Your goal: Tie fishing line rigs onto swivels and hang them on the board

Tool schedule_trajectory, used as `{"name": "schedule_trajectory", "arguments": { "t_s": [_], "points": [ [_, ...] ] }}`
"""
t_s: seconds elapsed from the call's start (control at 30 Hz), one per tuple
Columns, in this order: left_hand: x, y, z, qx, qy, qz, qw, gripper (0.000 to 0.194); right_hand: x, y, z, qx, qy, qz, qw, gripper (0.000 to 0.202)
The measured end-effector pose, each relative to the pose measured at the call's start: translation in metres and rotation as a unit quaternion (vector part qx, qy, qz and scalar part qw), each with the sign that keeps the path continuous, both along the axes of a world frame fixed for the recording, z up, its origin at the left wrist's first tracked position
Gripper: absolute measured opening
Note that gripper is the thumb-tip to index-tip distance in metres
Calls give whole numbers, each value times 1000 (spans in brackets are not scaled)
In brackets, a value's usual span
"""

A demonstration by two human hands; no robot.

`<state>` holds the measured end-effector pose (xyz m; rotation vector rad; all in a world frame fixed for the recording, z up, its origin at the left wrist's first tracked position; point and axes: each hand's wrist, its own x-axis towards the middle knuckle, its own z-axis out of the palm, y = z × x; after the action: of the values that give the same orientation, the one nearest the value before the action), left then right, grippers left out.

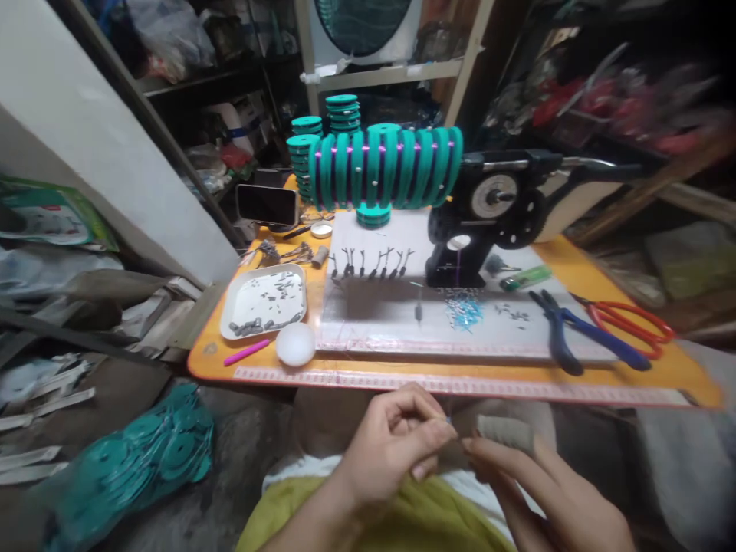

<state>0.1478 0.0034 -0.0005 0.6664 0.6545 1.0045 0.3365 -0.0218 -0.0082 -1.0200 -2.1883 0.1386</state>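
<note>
My left hand [402, 433] is in front of the table edge above my lap, thumb and forefinger pinched together. A tiny bluish tip shows at its fingertips; what it belongs to is too small to make out. Close beside it on the right, my right hand [540, 475] is curled with a grey cylindrical spool [506, 434] held among its fingers. Its fingertips point toward the left hand, and any thread between the two cannot be seen. Beyond the hands, the white board [373, 330] bears a row of small dark pieces with forked wires [373, 272] and a pile of blue-and-white bits [464, 309].
A black winding device [488, 199] carries a row of green foam spools [385, 169]. On the orange table [201, 360] are a white tray [226, 318], small white bowl [295, 345], pink pen [247, 352], phone [267, 205], blue pliers [566, 337] and red-handled scissors [638, 326]. Bagged green spools [155, 460] lie lower left.
</note>
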Motion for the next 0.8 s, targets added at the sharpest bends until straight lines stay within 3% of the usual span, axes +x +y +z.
{"name": "schedule_trajectory", "arguments": {
  "t_s": [0.3, 0.57, 0.7, 0.8],
  "points": [
    [2, 5, -2, -94, -73, -81, 990, 21, -4, 0, 8, 1, 49, -35, 998, 34],
    [6, 7, -2, -161, -107, -123, 973, 20, 1, 3, 2, 85, 2, -65, 994, 36],
    [6, 6, 0, -146, -78, -131, 977, 22, 0, 7, 11, 103, -20, -38, 994, 31],
    [2, 5, 4, -43, 43, -102, 993, 25, 0, 9, 21, 118, -37, -21, 992, 26]
  ]
}}
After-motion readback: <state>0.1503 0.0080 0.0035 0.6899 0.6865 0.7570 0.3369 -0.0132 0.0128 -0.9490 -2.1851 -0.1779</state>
